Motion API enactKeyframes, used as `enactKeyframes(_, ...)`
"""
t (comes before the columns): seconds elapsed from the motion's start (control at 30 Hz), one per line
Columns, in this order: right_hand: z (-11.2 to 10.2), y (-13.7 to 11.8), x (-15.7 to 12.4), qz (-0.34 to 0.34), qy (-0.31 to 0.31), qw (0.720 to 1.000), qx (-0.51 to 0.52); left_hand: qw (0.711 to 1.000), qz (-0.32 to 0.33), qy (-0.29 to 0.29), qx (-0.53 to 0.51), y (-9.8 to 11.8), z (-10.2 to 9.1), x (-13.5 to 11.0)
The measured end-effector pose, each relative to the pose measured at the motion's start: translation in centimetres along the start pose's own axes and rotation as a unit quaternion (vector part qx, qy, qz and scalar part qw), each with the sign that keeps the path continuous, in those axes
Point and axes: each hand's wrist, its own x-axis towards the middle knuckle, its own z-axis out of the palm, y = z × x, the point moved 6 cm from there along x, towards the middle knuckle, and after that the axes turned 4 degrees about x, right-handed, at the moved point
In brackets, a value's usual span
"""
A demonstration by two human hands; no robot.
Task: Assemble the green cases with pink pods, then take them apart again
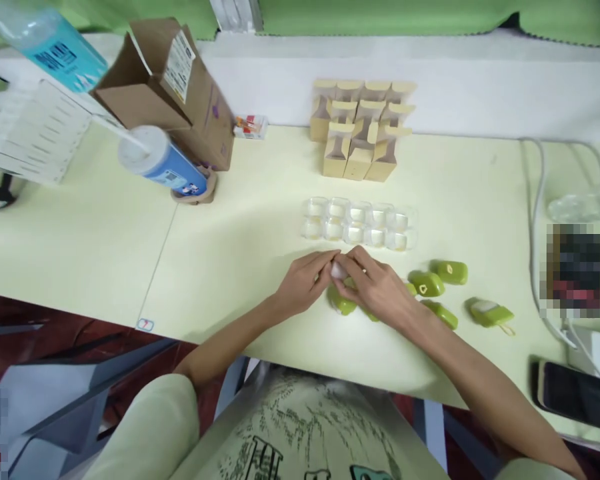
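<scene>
My left hand and my right hand meet at the middle of the pale table, fingers pinched together on a small white piece. Under and beside them lie several small green cases, with more to the right: one, another, and one lying open. Just beyond the hands sits a row of clear plastic trays holding small white parts. Farther back stands a cluster of small tan cardboard boxes.
At the back left are a brown cardboard carton, a tipped blue-and-white bottle and a stack of white boxes. White cables and a phone lie at the right edge.
</scene>
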Motion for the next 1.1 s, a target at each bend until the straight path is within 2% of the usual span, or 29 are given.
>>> enactKeyframes(0.13,0.1,0.4,1.4,-0.025,-0.014,0.999,0.032,0.999,0.001,0.023,0.026,-0.1,-0.6,0.0)
enactKeyframes(0.27,0.0,1.6,1.6,-0.023,-0.034,0.996,0.082,0.999,-0.011,0.033,0.015,-0.3,-0.7,0.2)
enactKeyframes(0.5,0.8,1.7,-0.2,0.047,0.011,0.974,0.222,0.997,-0.063,0.018,-0.038,-0.8,-1.1,-1.3)
enactKeyframes(0.63,1.3,1.6,-1.0,0.073,0.033,0.959,0.271,0.993,-0.107,0.025,-0.042,-2.3,-1.2,-2.7)
enactKeyframes(0.73,2.0,2.4,-0.4,0.113,0.017,0.966,0.231,0.992,-0.115,0.058,-0.004,-3.6,-2.4,-4.1)
enactKeyframes(0.83,3.8,2.8,1.2,0.122,-0.07,0.985,0.102,0.988,-0.118,0.095,0.021,-4.7,-3.9,-5.7)
enactKeyframes(0.9,4.3,2.8,1.7,0.125,-0.107,0.986,0.024,0.985,-0.131,0.112,0.018,-5.3,-4.5,-6.8)
enactKeyframes(1.0,2.9,1.9,0.7,0.098,-0.069,0.993,-0.008,0.978,-0.168,0.123,-0.009,-6.1,-4.2,-7.9)
enactKeyframes(1.1,1.5,-0.2,-2.1,0.017,-0.055,0.998,-0.015,0.977,-0.184,0.105,-0.028,-6.2,-3.0,-7.7)
